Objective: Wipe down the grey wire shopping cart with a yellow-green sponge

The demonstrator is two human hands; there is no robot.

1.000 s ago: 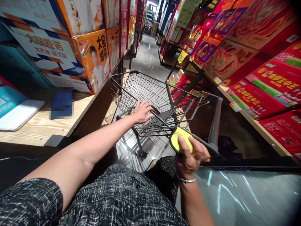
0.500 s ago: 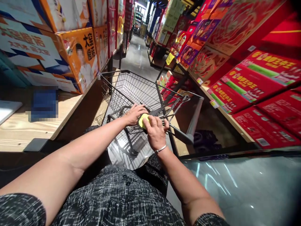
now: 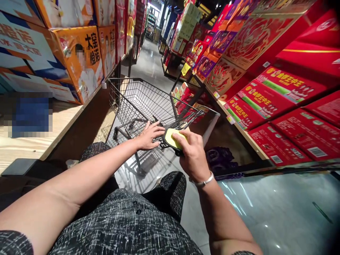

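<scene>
A black wire shopping cart stands in a shop aisle just ahead of me, its basket holding nothing. My left hand rests on the near edge of the cart with the fingers spread flat. My right hand is closed round a yellow sponge with a dark rim, pressing it against the cart's near frame beside the grey handle bar. A silver bracelet sits on my right wrist.
Wooden shelving with orange, white and blue boxes lines the left. Sloped shelves of red gift boxes line the right. A glossy grey floor runs down the aisle. A shiny surface lies at the lower right.
My right hand carried the sponge from the handle bar's right end over to the cart's near frame, then slid it slightly right. My left hand stayed on the cart edge.
</scene>
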